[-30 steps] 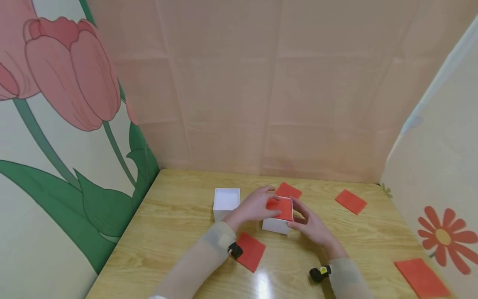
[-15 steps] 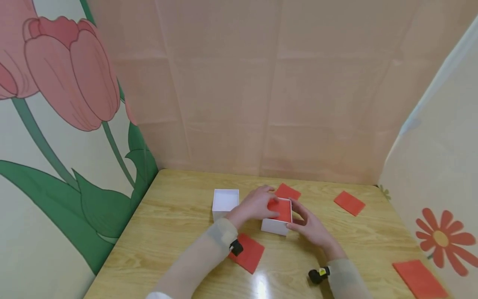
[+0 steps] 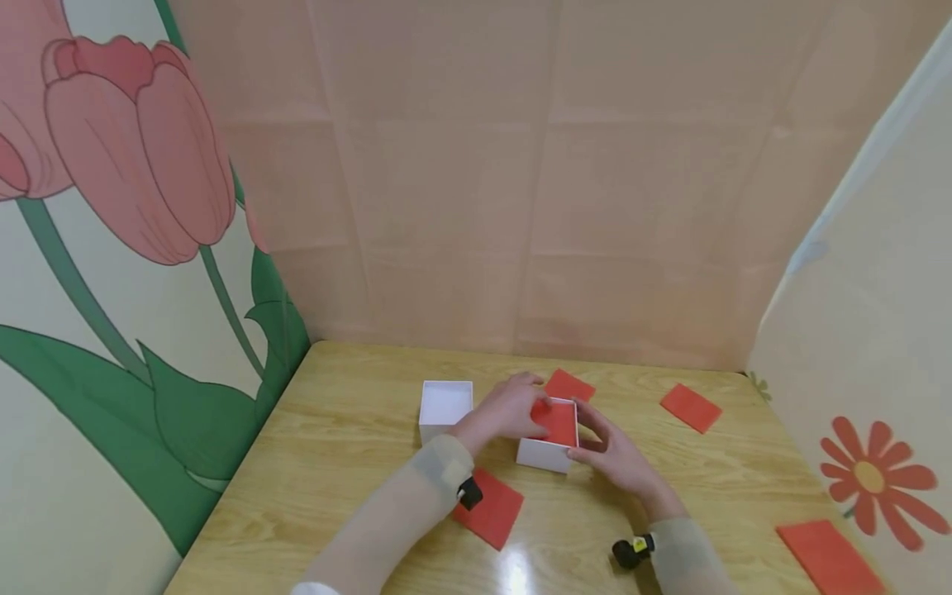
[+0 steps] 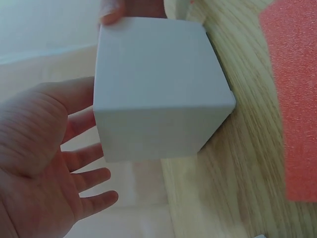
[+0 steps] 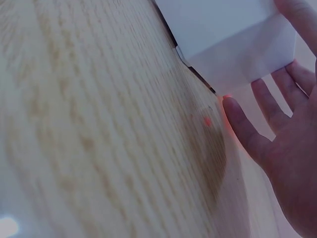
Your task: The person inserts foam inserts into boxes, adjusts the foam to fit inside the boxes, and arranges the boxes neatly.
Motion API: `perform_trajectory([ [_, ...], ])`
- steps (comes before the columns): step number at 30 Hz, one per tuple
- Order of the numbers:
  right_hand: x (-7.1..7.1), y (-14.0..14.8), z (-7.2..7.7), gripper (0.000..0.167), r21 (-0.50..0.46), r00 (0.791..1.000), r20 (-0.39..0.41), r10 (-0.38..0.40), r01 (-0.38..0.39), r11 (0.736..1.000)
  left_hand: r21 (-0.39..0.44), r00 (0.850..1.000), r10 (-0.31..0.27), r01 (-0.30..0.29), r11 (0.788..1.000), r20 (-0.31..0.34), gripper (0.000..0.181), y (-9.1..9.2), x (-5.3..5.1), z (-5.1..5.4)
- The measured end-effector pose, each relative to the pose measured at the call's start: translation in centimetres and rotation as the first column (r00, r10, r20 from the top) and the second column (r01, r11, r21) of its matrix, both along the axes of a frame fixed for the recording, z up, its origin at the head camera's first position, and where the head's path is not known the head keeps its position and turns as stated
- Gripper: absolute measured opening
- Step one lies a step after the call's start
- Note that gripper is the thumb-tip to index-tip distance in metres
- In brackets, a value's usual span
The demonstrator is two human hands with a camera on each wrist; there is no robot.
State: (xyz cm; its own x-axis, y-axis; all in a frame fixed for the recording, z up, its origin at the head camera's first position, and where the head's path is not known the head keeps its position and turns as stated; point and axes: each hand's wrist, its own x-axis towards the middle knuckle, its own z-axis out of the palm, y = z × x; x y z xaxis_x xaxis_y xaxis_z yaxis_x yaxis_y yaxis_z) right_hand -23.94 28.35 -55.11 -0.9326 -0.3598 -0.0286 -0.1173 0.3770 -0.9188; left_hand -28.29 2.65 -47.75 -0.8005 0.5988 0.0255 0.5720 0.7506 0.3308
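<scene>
A white box (image 3: pixel 543 456) stands open on the table with a red sheet (image 3: pixel 563 423) in its top. My left hand (image 3: pixel 507 411) reaches over its left side, fingertips touching the sheet. Around the right side, my right hand (image 3: pixel 621 461) holds the box, thumb at the near corner, fingers farther back. The left wrist view shows the box (image 4: pixel 158 69) with several extended fingers of the left hand (image 4: pixel 44 144) beside it. In the right wrist view, fingers of the right hand (image 5: pixel 297 153) rest against the box (image 5: pixel 233 44).
Left of the hands stands a second white box (image 3: pixel 446 403), open at the top. Loose red sheets lie behind the held box (image 3: pixel 570 384), in front (image 3: pixel 493 510), at the back right (image 3: pixel 691 407) and at the near right (image 3: pixel 829 558). A pink backdrop (image 3: pixel 446 182) hangs behind the table.
The head view has shifted slightly. Both hands stay at the same box, and the left fingertips have moved a little on the red sheet in it.
</scene>
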Motion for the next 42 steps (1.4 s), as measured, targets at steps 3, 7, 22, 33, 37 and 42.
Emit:
perform_trajectory([
  [3, 0.0, 0.0, 0.0, 0.091, -0.005, 1.000, -0.021, 0.004, -0.004, 1.000, 0.019, 1.000, -0.017, 0.017, 1.000, -0.014, 0.038, 0.4, -0.2, 0.3],
  [7, 0.0, 0.0, -0.1, 0.090, 0.001, 0.999, -0.034, 0.009, -0.009, 1.000, 0.001, 0.999, -0.020, 0.020, 1.000, -0.025, 0.034, 1.2, -0.3, 0.7],
  [22, 0.1, -0.2, -0.4, 0.093, 0.010, 1.000, 0.013, -0.018, 0.018, 1.000, -0.027, 0.999, -0.035, 0.035, 0.999, 0.008, 0.033, 0.7, -0.6, 0.4],
  [33, 0.0, 0.1, -0.7, 0.092, 0.011, 1.000, 0.015, -0.028, 0.027, 1.000, -0.117, 0.999, -0.040, 0.038, 0.992, -0.010, 0.028, 0.3, -1.0, 0.2],
  [37, 0.0, 0.1, -0.5, 0.094, 0.009, 1.000, 0.017, -0.025, 0.025, 1.000, -0.121, 0.998, -0.050, 0.045, 0.992, -0.040, 0.024, 0.7, -1.0, 0.0],
  [42, 0.0, 0.1, -0.5, 0.094, 0.007, 1.000, 0.022, -0.021, 0.021, 1.000, -0.099, 0.998, -0.063, 0.060, 0.993, -0.025, 0.024, 1.4, -1.0, 0.1],
])
